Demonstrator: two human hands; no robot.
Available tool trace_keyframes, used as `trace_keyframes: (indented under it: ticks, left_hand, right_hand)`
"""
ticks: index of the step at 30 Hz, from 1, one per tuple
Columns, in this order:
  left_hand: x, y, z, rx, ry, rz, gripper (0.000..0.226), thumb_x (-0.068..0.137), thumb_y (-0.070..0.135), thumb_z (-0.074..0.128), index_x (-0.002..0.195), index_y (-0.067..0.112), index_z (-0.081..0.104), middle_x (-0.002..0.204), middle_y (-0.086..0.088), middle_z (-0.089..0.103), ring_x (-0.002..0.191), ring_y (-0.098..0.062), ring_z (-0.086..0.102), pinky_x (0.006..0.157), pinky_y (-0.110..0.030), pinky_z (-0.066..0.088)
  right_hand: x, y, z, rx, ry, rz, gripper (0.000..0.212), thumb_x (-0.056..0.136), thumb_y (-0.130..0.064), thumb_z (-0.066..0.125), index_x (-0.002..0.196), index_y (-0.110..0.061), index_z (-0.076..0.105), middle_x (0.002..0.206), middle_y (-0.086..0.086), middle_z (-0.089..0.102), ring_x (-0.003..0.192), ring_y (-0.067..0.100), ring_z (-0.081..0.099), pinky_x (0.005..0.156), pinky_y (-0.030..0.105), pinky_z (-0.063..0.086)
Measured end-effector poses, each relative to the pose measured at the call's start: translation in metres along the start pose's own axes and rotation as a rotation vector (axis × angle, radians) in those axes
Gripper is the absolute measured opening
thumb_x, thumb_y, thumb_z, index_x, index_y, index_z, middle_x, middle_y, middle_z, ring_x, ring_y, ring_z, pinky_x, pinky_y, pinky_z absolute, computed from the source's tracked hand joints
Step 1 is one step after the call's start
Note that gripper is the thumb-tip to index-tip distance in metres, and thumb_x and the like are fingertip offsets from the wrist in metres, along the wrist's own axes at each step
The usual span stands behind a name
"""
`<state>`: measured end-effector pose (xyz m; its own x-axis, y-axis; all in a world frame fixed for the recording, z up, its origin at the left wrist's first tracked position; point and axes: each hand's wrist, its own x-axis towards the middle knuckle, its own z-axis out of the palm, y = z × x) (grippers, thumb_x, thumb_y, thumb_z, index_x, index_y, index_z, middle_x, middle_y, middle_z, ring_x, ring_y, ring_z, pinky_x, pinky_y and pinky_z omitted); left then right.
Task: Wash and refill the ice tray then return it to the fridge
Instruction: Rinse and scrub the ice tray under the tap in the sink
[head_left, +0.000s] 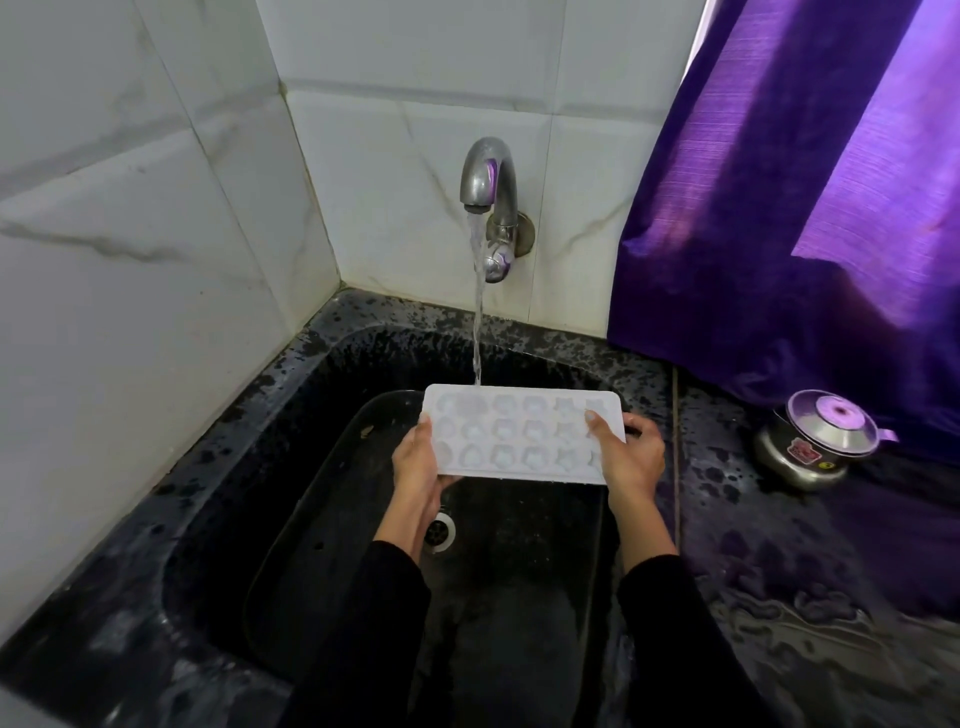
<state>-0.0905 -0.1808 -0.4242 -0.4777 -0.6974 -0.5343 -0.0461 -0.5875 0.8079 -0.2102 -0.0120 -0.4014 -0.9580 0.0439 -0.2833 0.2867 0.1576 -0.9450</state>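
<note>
**Tray Under the Tap, Held at Both Short Ends**

While water runs from the tap at twelve o'clock, the white ice tray is held level over the dark sink, cavities up, with the stream landing on its far long edge. The left hand grips the tray's nine o'clock end, thumb lying on the top rim and fingers curled beneath. The right hand grips the three o'clock end the same way, its thumb pressed on the top face near the last column of cavities and the fingers wrapped under the edge. Both sleeves are dark and pushed clear of the wrists.

Judging by its thin rim and moulded cups, the tray is probably light plastic with some flex, so it would likely twist if lifted from one corner. Wet, it will be slippery, and once filled it becomes heavier and prone to slopping. A hold at both short ends, thumbs above and fingers below, looks the sound choice for keeping it flat. Whether this is the rinse or the refill cannot be told for certain; the cups show pale contents that may be water.

At three o'clock on the wet black table stands a small steel pot with a lid, below a purple curtain. The drain sits beneath the tray.
</note>
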Motion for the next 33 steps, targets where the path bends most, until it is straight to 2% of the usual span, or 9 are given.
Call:
trace_keyframes:
  ticks: [3, 7, 9, 14, 18, 20, 22, 24, 33]
  left_hand:
    - [-0.001, 0.0, 0.005, 0.005, 0.004, 0.006, 0.035, 0.098, 0.04, 0.044, 0.114, 0.013, 0.061, 0.108, -0.01, 0.069, 0.096, -0.028, 0.067, 0.069, -0.042, 0.057]
    - [-0.004, -0.002, 0.011, 0.014, -0.004, 0.017, 0.032, 0.098, 0.04, 0.044, 0.108, 0.015, 0.061, 0.106, -0.009, 0.069, 0.095, -0.027, 0.067, 0.066, -0.04, 0.057]
    - [-0.006, -0.003, 0.013, 0.009, -0.013, 0.017, 0.033, 0.098, 0.039, 0.044, 0.11, 0.014, 0.06, 0.105, -0.009, 0.069, 0.093, -0.026, 0.067, 0.066, -0.039, 0.057]
    - [-0.008, -0.001, 0.023, 0.025, -0.064, 0.02, 0.031, 0.099, 0.041, 0.043, 0.106, 0.017, 0.061, 0.109, -0.01, 0.068, 0.097, -0.026, 0.066, 0.067, -0.039, 0.057]
    - [-0.008, 0.005, 0.029, 0.022, -0.085, 0.006, 0.033, 0.099, 0.041, 0.041, 0.111, 0.016, 0.059, 0.11, -0.01, 0.068, 0.091, -0.024, 0.066, 0.064, -0.038, 0.056]
    - [-0.006, 0.007, 0.03, 0.016, -0.083, -0.015, 0.034, 0.099, 0.041, 0.042, 0.112, 0.015, 0.058, 0.109, -0.01, 0.068, 0.091, -0.025, 0.066, 0.067, -0.04, 0.056]
    - [-0.004, 0.009, 0.032, 0.002, -0.08, -0.026, 0.035, 0.098, 0.042, 0.043, 0.113, 0.014, 0.058, 0.109, -0.01, 0.068, 0.09, -0.025, 0.066, 0.07, -0.042, 0.057]
    - [-0.003, 0.012, 0.034, -0.015, -0.073, -0.031, 0.039, 0.098, 0.044, 0.042, 0.117, 0.014, 0.058, 0.109, -0.01, 0.068, 0.089, -0.025, 0.066, 0.068, -0.041, 0.056]
    - [0.006, 0.024, 0.04, -0.05, -0.062, -0.015, 0.041, 0.097, 0.043, 0.045, 0.121, 0.012, 0.057, 0.113, -0.011, 0.067, 0.099, -0.03, 0.066, 0.065, -0.041, 0.056]
  right_hand:
    - [0.001, 0.002, 0.0, 0.061, 0.025, -0.025, 0.041, 0.08, -0.025, 0.078, 0.114, -0.011, 0.061, 0.091, 0.001, 0.064, 0.067, 0.002, 0.057, 0.05, 0.014, 0.04]
    - [0.004, 0.006, 0.0, 0.098, 0.079, -0.036, 0.04, 0.077, -0.027, 0.08, 0.111, -0.012, 0.065, 0.1, 0.006, 0.069, 0.084, 0.018, 0.066, 0.072, 0.032, 0.056]
    - [0.004, 0.007, -0.001, 0.108, 0.108, -0.049, 0.039, 0.077, -0.028, 0.08, 0.109, -0.012, 0.066, 0.098, 0.006, 0.069, 0.087, 0.02, 0.067, 0.079, 0.036, 0.056]
    - [0.006, 0.009, -0.005, 0.166, 0.166, -0.047, 0.035, 0.076, -0.028, 0.081, 0.104, -0.012, 0.067, 0.095, 0.006, 0.07, 0.082, 0.019, 0.067, 0.066, 0.026, 0.052]
    - [0.008, 0.007, -0.006, 0.199, 0.182, -0.056, 0.032, 0.079, -0.025, 0.078, 0.106, -0.011, 0.066, 0.096, 0.004, 0.068, 0.08, 0.014, 0.064, 0.052, 0.008, 0.044]
    - [0.01, 0.007, -0.005, 0.196, 0.189, -0.057, 0.032, 0.08, -0.026, 0.077, 0.107, -0.011, 0.067, 0.1, 0.003, 0.068, 0.087, 0.017, 0.065, 0.06, 0.013, 0.049]
    - [0.013, 0.008, -0.003, 0.191, 0.202, -0.059, 0.031, 0.081, -0.028, 0.076, 0.107, -0.012, 0.068, 0.104, 0.004, 0.069, 0.097, 0.02, 0.066, 0.078, 0.026, 0.054]
    - [0.013, 0.007, -0.001, 0.186, 0.208, -0.064, 0.032, 0.085, -0.029, 0.071, 0.111, -0.01, 0.068, 0.111, 0.006, 0.069, 0.105, 0.019, 0.064, 0.088, 0.029, 0.05]
    - [0.018, 0.001, 0.01, 0.162, 0.135, -0.099, 0.041, 0.097, -0.033, 0.054, 0.132, -0.011, 0.059, 0.132, 0.008, 0.06, 0.121, 0.022, 0.056, 0.093, 0.025, 0.041]
